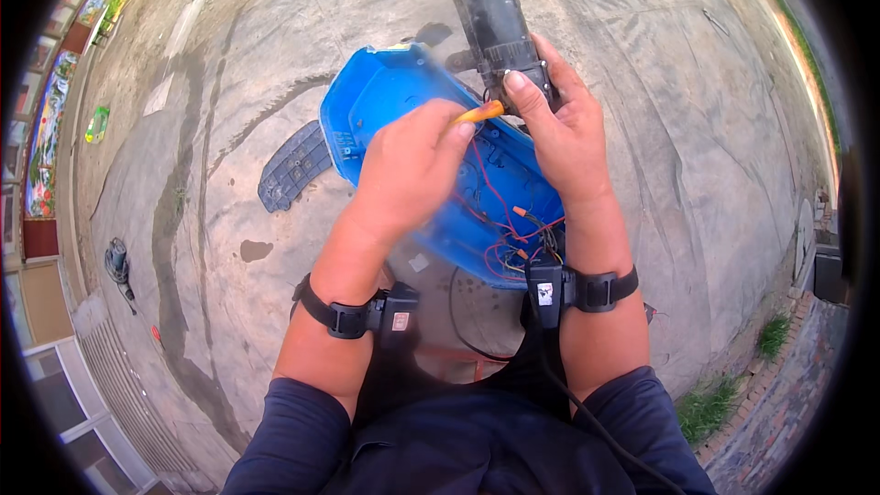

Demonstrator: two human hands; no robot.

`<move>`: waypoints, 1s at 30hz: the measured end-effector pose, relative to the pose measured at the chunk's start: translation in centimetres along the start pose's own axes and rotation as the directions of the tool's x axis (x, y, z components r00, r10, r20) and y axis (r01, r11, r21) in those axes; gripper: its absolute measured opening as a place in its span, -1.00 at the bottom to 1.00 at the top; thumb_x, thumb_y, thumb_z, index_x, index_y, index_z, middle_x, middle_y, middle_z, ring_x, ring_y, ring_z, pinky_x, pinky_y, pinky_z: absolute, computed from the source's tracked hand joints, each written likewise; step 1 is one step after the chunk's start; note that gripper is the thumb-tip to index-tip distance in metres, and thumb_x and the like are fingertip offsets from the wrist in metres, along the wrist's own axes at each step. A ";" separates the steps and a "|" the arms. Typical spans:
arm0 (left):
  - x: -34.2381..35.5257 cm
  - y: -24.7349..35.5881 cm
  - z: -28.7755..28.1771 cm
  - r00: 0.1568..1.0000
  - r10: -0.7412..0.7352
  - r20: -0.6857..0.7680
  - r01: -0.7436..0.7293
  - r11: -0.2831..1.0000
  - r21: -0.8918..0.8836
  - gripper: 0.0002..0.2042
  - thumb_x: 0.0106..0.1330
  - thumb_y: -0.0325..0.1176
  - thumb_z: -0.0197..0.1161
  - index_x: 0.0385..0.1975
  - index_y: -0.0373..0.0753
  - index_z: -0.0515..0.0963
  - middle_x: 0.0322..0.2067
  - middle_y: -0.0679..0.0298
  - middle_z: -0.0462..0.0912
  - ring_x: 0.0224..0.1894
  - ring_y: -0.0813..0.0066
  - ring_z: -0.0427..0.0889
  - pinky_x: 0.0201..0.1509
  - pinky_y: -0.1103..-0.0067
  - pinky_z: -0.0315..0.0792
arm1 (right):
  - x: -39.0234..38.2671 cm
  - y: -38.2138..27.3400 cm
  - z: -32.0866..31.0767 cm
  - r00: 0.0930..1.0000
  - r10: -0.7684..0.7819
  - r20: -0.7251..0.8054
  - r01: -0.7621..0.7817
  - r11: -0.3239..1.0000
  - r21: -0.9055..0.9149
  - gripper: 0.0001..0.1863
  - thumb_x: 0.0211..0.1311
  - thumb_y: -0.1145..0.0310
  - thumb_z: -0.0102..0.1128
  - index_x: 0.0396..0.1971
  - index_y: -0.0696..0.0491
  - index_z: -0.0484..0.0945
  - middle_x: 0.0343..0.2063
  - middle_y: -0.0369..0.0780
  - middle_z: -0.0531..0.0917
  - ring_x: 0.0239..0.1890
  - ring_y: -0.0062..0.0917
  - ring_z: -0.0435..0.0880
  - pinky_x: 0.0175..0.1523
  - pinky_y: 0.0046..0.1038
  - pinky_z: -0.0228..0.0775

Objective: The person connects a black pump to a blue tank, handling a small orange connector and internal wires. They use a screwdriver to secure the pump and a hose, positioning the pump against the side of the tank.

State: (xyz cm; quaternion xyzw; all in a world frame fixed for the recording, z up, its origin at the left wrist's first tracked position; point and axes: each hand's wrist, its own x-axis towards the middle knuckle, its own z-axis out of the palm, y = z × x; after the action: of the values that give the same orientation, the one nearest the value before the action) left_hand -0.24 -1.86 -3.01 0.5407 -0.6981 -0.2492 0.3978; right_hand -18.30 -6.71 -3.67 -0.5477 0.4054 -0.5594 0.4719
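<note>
My right hand [566, 133] is closed round the lower end of a black box-shaped motor unit [500, 32], thumb on its near face. The unit is raised above the ground. Close on its left, my left hand [412, 160] pinches an orange stick-shaped piece [482, 112], whose end points at the unit's base; the rest is hidden in my fingers. Below both hands lies a blue plastic shell [367, 96], open side up. Red wires [490, 181] run up from it toward my left hand. A tangle of coloured wires [550, 238] with orange ends sits in its near right part.
A dark ribbed curved plate [295, 167] lies left of the shell on the grey ground sheet [687, 183]. Farther left is a dark power tool [119, 270]. A black cable [458, 321] loops close to my body. A small metal tool [716, 22] lies far right.
</note>
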 end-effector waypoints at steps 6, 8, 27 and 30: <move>0.1 -0.1 0.1 0.999 0.041 -0.016 -0.041 0.999 0.015 -0.83 0.48 -0.31 0.18 -0.17 -0.25 0.63 -0.36 0.03 0.69 -0.29 -0.05 0.69 -0.22 0.24 0.55 | 0.1 0.3 -0.2 0.999 -0.051 -0.006 0.050 0.993 -0.111 -0.39 0.35 0.25 0.41 0.28 0.27 0.50 0.03 -0.13 0.68 0.04 -0.55 0.64 0.15 -0.48 0.50; 0.1 -0.2 0.2 0.999 0.028 -0.018 -0.028 1.000 0.006 -0.83 0.47 -0.31 0.20 -0.16 -0.25 0.64 -0.36 0.03 0.69 -0.29 -0.05 0.69 -0.21 0.25 0.55 | 0.1 0.3 -0.2 0.999 -0.046 -0.010 0.045 0.995 -0.090 -0.39 0.35 0.24 0.41 0.28 0.27 0.50 0.03 -0.13 0.68 0.04 -0.55 0.64 0.14 -0.48 0.51; -0.2 -0.7 -1.8 0.986 -0.101 0.134 0.106 0.994 -0.029 -0.77 0.44 -0.29 0.33 -0.06 -0.31 0.65 -0.37 0.22 0.69 -0.31 0.49 0.63 -0.17 0.54 0.51 | 0.5 0.8 -0.7 0.997 -0.066 -0.028 0.057 0.970 -0.234 -0.38 0.28 0.21 0.44 0.27 0.18 0.55 0.00 -0.06 0.68 0.04 -0.42 0.67 0.16 -0.42 0.50; 0.1 -1.6 -2.8 0.990 -0.142 0.024 0.143 0.988 -0.051 -0.72 0.44 -0.25 0.34 -0.03 -0.33 0.64 -0.35 0.22 0.71 -0.30 0.51 0.64 -0.14 0.56 0.53 | 0.5 0.5 -1.0 0.999 -0.036 -0.026 0.029 0.973 -0.229 -0.38 0.27 0.21 0.45 0.28 0.17 0.55 0.00 -0.07 0.67 0.05 -0.42 0.67 0.16 -0.42 0.50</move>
State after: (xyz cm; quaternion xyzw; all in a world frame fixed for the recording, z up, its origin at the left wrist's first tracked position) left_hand 2.95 -2.22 -2.65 0.5759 -0.6549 -0.3006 0.3861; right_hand -19.26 -7.41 -4.07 -0.5966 0.4652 -0.5249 0.3901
